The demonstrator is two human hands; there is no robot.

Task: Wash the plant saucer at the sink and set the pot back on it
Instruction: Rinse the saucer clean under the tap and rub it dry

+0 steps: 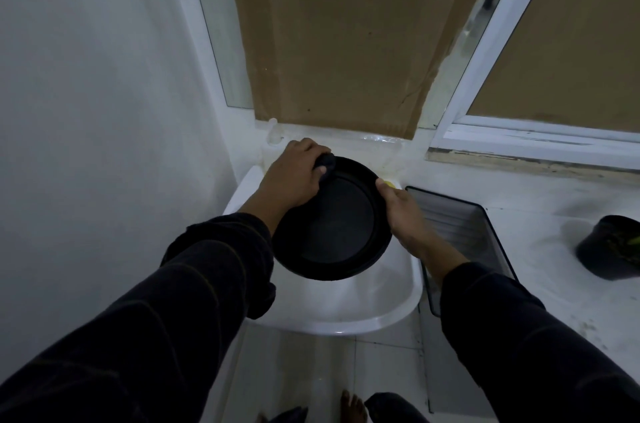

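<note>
A round black plant saucer (336, 222) is held tilted over the white sink (374, 305). My left hand (294, 177) grips a small dark wad, perhaps a cloth or sponge (327, 161), against the saucer's far left rim. My right hand (401, 211) holds the saucer's right rim, thumb on the edge. The black plant pot (609, 249) with a bit of green stands on the white counter at the far right, apart from the saucer.
A dark mesh tray (460, 225) lies on the counter right of the sink. Something yellow (390, 184) peeks out behind the saucer. Cardboard (346, 42) covers the window behind. A white wall stands close on the left. Bare feet show on the tiled floor below.
</note>
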